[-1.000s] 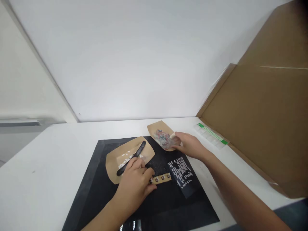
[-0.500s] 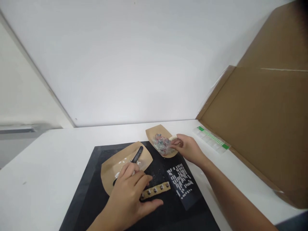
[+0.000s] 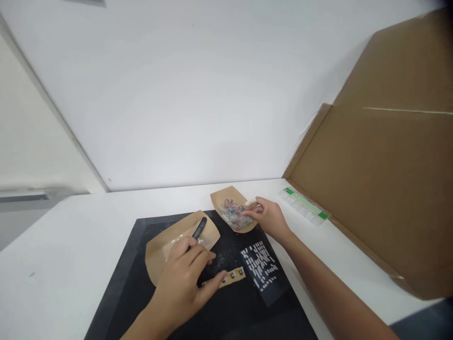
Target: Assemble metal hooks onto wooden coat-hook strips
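Note:
My left hand (image 3: 187, 274) hovers over the black mat (image 3: 141, 283), its thumb and fingers apart, partly covering a tan strip (image 3: 233, 278) with dark round beads. Beyond it lies a brown paper tray (image 3: 155, 250) holding small white pieces and a black-handled tool (image 3: 200, 228). At the second paper tray (image 3: 221, 194), my right hand (image 3: 265, 215) has its thumb and fingertips close together at the edge of a pile of small clear packets (image 3: 233, 213). Whatever is between those fingertips is too small to make out. A pale covering (image 3: 250, 202) is on one right finger.
A dark sheet (image 3: 265, 269) with rows of small white pieces lies on the mat's right. Further right are a clear plastic case (image 3: 306, 205) with a green-edged label and a large cardboard sheet (image 3: 382, 189). A white wall (image 3: 194, 94) stands behind.
The view has shifted slightly. My left thumb has come nearer the fingers and now covers more of the beaded strip. My right fingertips remain at the packets.

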